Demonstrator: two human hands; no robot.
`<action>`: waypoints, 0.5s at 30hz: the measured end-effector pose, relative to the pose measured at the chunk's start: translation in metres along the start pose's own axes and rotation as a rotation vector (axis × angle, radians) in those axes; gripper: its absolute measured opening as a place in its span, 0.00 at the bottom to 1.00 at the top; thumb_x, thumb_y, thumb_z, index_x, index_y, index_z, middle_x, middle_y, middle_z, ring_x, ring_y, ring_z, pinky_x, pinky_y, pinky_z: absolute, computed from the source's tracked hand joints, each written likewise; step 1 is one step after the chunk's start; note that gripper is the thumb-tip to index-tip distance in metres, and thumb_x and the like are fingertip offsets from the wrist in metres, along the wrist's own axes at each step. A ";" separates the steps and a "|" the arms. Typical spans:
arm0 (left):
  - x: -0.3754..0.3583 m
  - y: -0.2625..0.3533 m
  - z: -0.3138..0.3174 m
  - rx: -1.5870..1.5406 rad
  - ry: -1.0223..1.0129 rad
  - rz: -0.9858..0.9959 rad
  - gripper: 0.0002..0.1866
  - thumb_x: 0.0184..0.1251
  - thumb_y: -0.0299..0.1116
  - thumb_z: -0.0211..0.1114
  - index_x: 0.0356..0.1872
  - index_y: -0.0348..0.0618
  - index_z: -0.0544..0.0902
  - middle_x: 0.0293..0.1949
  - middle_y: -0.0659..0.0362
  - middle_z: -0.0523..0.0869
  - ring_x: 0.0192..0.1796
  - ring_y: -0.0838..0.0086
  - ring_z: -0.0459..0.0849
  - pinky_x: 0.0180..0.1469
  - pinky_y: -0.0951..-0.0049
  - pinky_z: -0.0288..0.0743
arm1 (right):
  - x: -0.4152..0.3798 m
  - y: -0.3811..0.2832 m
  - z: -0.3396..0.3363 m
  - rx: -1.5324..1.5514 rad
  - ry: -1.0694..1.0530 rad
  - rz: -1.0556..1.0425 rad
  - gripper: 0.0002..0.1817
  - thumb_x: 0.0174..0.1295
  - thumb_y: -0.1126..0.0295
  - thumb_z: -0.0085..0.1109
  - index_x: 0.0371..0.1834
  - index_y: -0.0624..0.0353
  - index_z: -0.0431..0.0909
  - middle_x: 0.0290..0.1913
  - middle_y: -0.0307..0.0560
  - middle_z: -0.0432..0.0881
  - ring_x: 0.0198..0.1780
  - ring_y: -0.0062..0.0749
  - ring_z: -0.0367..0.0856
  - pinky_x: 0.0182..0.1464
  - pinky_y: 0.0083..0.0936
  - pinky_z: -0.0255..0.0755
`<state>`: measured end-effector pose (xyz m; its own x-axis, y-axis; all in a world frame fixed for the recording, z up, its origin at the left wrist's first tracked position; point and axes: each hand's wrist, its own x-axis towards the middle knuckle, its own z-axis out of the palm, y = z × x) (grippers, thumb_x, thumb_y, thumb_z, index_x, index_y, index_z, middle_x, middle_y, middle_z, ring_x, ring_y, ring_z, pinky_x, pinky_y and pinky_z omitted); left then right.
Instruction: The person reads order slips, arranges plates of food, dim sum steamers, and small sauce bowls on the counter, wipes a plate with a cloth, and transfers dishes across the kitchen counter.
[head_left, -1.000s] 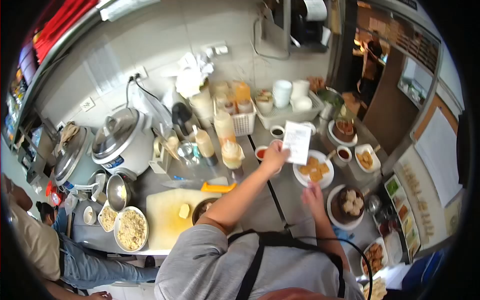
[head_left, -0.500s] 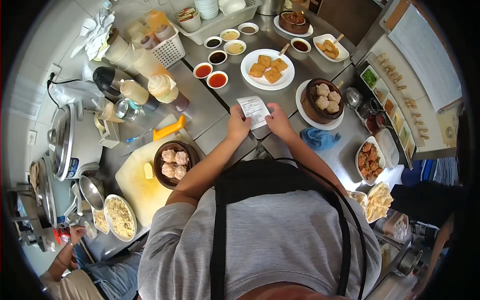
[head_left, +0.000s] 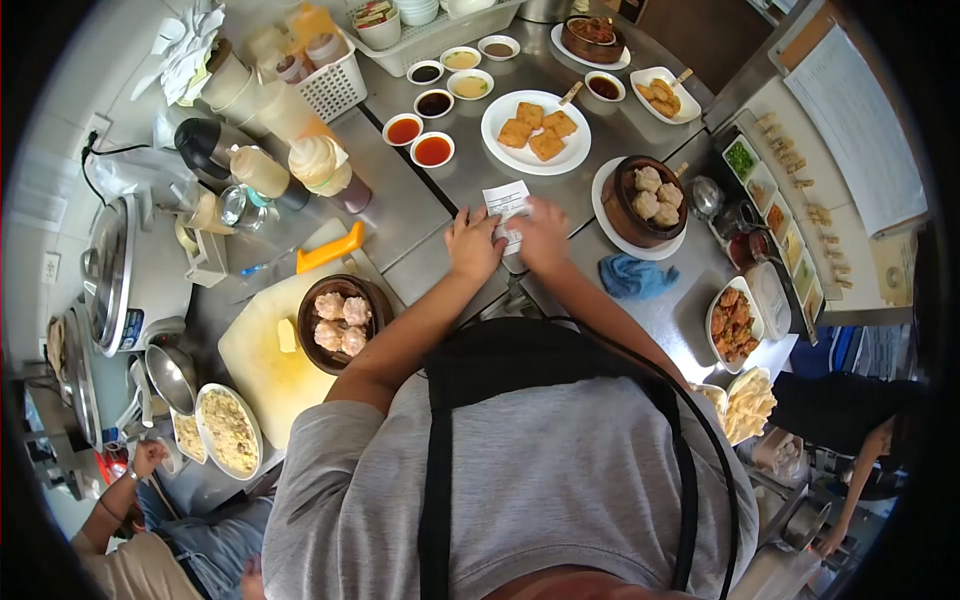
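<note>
A small white printed receipt (head_left: 507, 199) lies between my hands, above the steel counter. The fingers of my left hand (head_left: 474, 246) point forward along its left edge, with the thumb over its lower part, and the hand holds it there. My right hand (head_left: 543, 235) covers the right side of the paper; its fingers are smeared by motion. Ahead is a white plate (head_left: 490, 152) of fried square pieces (head_left: 546, 146) with a clothespin. A steamer of dumplings (head_left: 655, 200) stands to the right, near a blue cloth (head_left: 637, 277).
Sauce dishes (head_left: 432, 150) stand ahead left. A cutting board (head_left: 245, 335) at left holds another dumpling steamer (head_left: 343, 323) and an orange-handled knife (head_left: 330, 248). Squeeze bottles (head_left: 320, 170) stand behind. At right are a topping tray (head_left: 780, 215) and fried food (head_left: 733, 325). Other people are at both sides.
My hands have drawn closer together over the receipt, the right moving left across it. Less of the paper shows. At lower right, another person's arm has come into view.
</note>
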<state>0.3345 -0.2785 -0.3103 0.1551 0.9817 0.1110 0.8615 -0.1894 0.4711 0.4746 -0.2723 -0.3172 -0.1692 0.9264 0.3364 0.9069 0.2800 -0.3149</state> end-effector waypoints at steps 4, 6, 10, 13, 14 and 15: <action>-0.001 0.006 -0.006 -0.028 0.010 0.002 0.19 0.43 0.31 0.62 0.42 0.49 0.77 0.51 0.60 0.72 0.55 0.58 0.64 0.50 0.57 0.58 | 0.006 0.030 -0.033 -0.210 -0.078 0.185 0.08 0.45 0.68 0.51 0.29 0.47 0.77 0.49 0.46 0.66 0.52 0.41 0.61 0.48 0.38 0.56; 0.002 0.001 0.005 -0.048 -0.016 0.060 0.17 0.44 0.27 0.58 0.40 0.49 0.77 0.47 0.58 0.74 0.49 0.58 0.70 0.46 0.60 0.64 | 0.001 0.041 -0.026 -0.070 0.083 0.194 0.08 0.46 0.69 0.49 0.30 0.51 0.76 0.46 0.49 0.68 0.50 0.43 0.63 0.47 0.41 0.56; 0.046 -0.006 -0.030 -0.187 0.009 0.096 0.16 0.44 0.21 0.51 0.37 0.44 0.77 0.37 0.51 0.76 0.36 0.56 0.76 0.40 0.62 0.70 | -0.001 0.034 -0.011 0.031 0.341 0.095 0.15 0.45 0.71 0.52 0.40 0.56 0.71 0.45 0.57 0.68 0.48 0.51 0.65 0.51 0.46 0.54; 0.124 -0.012 -0.144 0.101 0.158 0.134 0.15 0.47 0.20 0.49 0.39 0.41 0.75 0.35 0.47 0.74 0.39 0.59 0.76 0.39 0.64 0.70 | -0.010 0.018 -0.017 0.015 0.222 0.068 0.18 0.43 0.68 0.54 0.41 0.55 0.69 0.50 0.56 0.63 0.51 0.51 0.60 0.55 0.50 0.47; 0.159 -0.027 -0.188 0.079 0.564 0.425 0.16 0.46 0.20 0.50 0.39 0.41 0.75 0.33 0.47 0.74 0.38 0.59 0.76 0.37 0.64 0.69 | -0.010 0.017 -0.015 0.027 0.212 0.054 0.18 0.43 0.68 0.54 0.41 0.55 0.69 0.50 0.56 0.63 0.51 0.51 0.59 0.55 0.50 0.47; 0.179 -0.024 -0.248 0.016 0.677 0.422 0.16 0.45 0.19 0.50 0.39 0.41 0.75 0.33 0.47 0.74 0.36 0.58 0.75 0.37 0.64 0.69 | -0.010 0.017 -0.011 0.049 0.205 0.053 0.18 0.43 0.68 0.54 0.41 0.55 0.69 0.49 0.55 0.63 0.52 0.51 0.59 0.55 0.49 0.47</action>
<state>0.2216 -0.1034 -0.0847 0.1468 0.5988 0.7873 0.8032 -0.5367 0.2584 0.4959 -0.2794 -0.3165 -0.0351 0.8712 0.4897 0.8918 0.2485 -0.3781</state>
